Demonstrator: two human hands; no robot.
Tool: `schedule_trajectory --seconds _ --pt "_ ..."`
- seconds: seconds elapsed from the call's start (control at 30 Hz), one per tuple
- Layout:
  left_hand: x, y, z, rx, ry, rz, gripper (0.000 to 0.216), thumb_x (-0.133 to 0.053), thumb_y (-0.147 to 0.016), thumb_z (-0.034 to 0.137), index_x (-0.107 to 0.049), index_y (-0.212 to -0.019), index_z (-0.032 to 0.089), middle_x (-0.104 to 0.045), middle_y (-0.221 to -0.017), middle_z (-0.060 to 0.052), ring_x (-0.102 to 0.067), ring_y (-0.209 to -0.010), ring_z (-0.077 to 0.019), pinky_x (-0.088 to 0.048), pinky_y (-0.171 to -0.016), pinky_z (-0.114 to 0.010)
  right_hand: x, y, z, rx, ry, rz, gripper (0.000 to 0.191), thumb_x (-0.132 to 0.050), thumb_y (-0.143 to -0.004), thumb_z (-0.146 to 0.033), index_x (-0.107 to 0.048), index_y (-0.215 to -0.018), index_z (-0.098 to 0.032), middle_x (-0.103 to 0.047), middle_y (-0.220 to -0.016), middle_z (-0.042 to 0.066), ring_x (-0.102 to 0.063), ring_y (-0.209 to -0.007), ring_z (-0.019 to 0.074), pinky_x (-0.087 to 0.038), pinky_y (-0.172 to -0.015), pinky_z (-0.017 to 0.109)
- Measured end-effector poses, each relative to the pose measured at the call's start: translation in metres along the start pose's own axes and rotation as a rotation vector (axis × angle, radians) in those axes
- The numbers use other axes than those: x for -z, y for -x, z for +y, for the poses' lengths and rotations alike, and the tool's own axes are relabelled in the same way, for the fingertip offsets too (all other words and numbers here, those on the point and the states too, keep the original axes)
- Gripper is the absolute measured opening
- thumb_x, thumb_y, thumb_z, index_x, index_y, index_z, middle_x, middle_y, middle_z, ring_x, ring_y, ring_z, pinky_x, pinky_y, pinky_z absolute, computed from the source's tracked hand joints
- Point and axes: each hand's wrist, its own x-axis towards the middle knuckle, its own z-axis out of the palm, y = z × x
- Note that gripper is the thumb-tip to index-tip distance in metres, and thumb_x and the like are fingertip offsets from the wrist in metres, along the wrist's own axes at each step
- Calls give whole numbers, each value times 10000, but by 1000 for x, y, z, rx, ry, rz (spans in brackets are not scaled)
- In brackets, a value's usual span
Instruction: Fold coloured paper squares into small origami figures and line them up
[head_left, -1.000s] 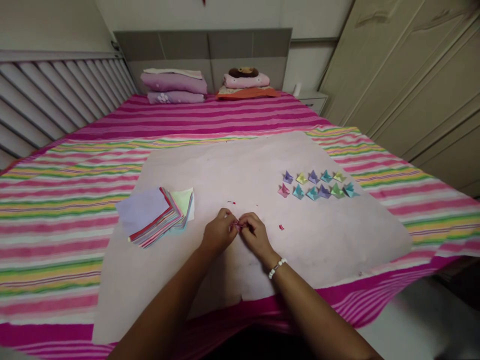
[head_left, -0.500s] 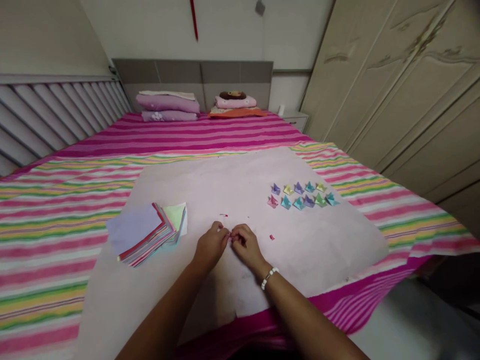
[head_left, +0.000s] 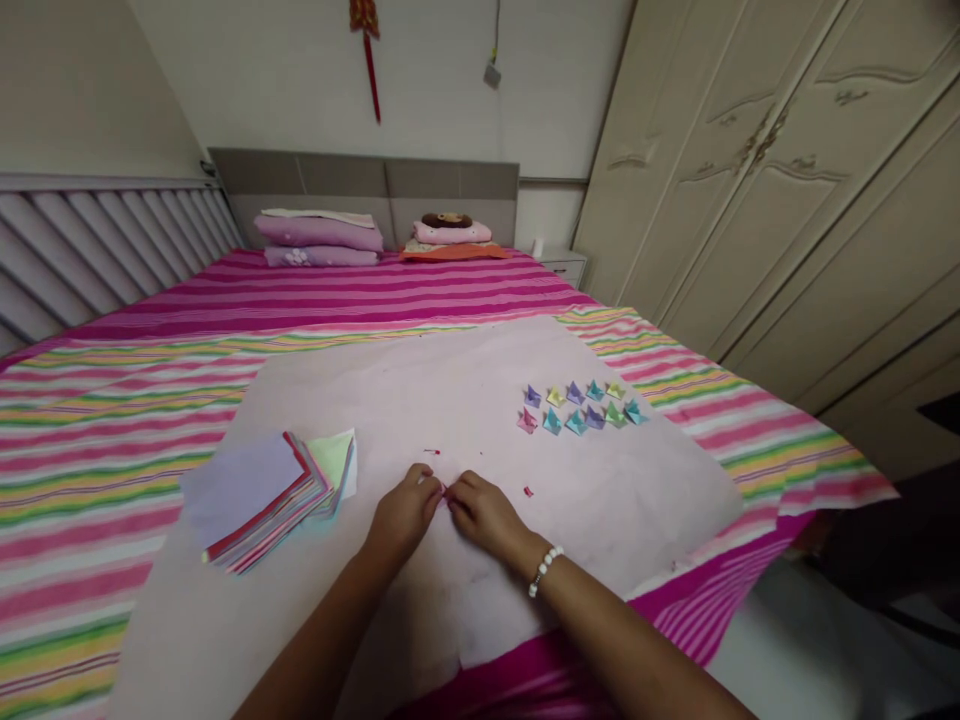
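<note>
Close together above the pale sheet (head_left: 390, 390), both my hands pinch a small piece of pink paper (head_left: 444, 490), mostly hidden by the fingers. My left hand (head_left: 405, 508) holds it from the left, thumb and forefinger closed. From the other side my right hand (head_left: 484, 512) grips it, a white bead bracelet on that wrist. Just beyond the fingers lies a thin red-tipped scrap (head_left: 433, 452). To the right of my right hand sits a small red scrap (head_left: 529, 491).
Several folded paper shapes (head_left: 575, 420) in pastel colours stand in two rows at the right. A stack of coloured paper sheets (head_left: 255, 490) lies at the left. Striped bedding surrounds the sheet; folded quilts (head_left: 319, 235) rest by the headboard, and a wardrobe (head_left: 720, 170) stands right.
The view has tilted up and shifted a little to the right. My hands stay pinched on the pink paper, with the right hand turned slightly and its fingers drawn closer over it.
</note>
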Motion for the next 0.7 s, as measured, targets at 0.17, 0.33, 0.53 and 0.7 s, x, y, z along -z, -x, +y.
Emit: schedule_trajectory --seconds 0.17,0.33,0.53,0.7 --pt "-4 -2 -6 -82 155 21 240 -425 -935 254 -656 -889 210 -578 -1166 -50 -655 -864 -156 -504 -773 -272 12 -2 -6 20 105 -78 171 -533 -789 -18 -634 -804 -155 -585 -784 49 -550 -711 174 -426 -645 266" --pt "-17 -2 -12 -112 404 282 314 -498 -906 349 -596 -1168 207 -568 -1185 -78 -654 -855 -160 -542 -786 -297 36 0 -6 -18 108 -25 155 -542 -819 -57 -646 -776 -164 -626 -769 39 -576 -695 149 -434 -638 231" --pt "-35 -1 -40 -67 254 510 342 -464 -909 373 -656 -1073 142 -649 -1075 -126 -628 -1033 -262 -509 -936 -442 111 -13 47 -212 155 234 166 -545 -784 -64 -667 -753 -173 -672 -724 24 -614 -675 148 -450 -614 227" --pt "-52 -3 -59 -81 116 486 327 -478 -882 364 -691 -1019 155 -701 -1027 -122 -666 -944 -273 -548 -851 -452 196 -30 119 -466 289 481 143 -556 -778 -163 -699 -762 -159 -714 -736 60 -629 -665 184 -449 -591 262"
